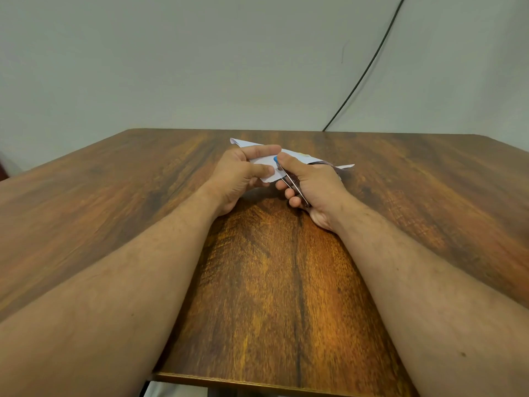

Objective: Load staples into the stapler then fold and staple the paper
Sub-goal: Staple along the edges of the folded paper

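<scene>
A folded white paper (266, 171) lies at the middle of the wooden table, its far corner pointing left and its right end sticking out past my right hand. My left hand (240, 176) pinches the paper's near edge between thumb and fingers. My right hand (310, 184) is closed around a small stapler (292, 181) with metal arms and a blue tip. The stapler's blue tip sits on the paper's edge right beside my left thumb. Most of the stapler's body is hidden inside my right palm.
The brown wooden table (272, 282) stretches wide on both sides, with its near edge at the bottom of the view. A grey wall stands behind it. A black cable (369, 64) runs down the wall to the table's far right edge.
</scene>
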